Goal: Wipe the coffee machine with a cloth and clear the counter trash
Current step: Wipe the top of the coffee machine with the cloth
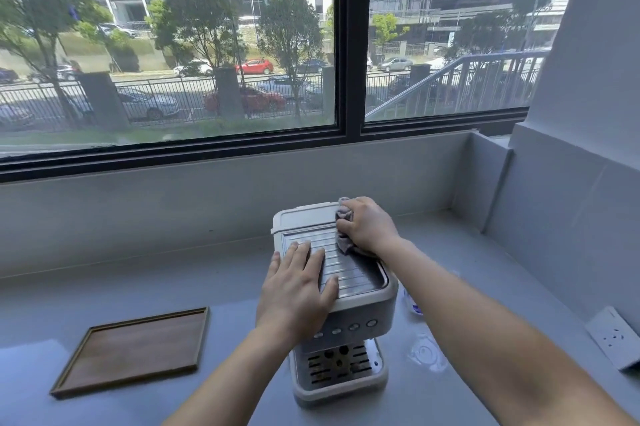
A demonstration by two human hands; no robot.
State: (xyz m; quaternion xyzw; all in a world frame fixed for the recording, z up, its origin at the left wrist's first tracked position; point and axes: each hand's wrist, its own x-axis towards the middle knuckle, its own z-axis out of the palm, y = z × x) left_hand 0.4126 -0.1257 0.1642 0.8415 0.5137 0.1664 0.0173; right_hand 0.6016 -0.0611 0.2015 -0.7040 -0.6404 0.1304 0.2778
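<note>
A white coffee machine (360,325) stands on the grey counter (221,287) under the window, with a ribbed metal top and a row of round buttons on its front. My left hand (298,287) lies flat, fingers spread, on the front left of the machine's top. Toward the back right of that top, my right hand (367,224) is closed on a crumpled grey cloth (344,238), pressing it against the ribbed plate. A clear plastic lid (424,353) and a clear item with blue print (412,302), partly hidden behind my right arm, lie on the counter to the machine's right.
A wooden tray (135,353) with nothing on it lies on the counter to the left of the machine. A white wall socket (614,335) sits on the right wall. The window sill and a low wall run behind the counter.
</note>
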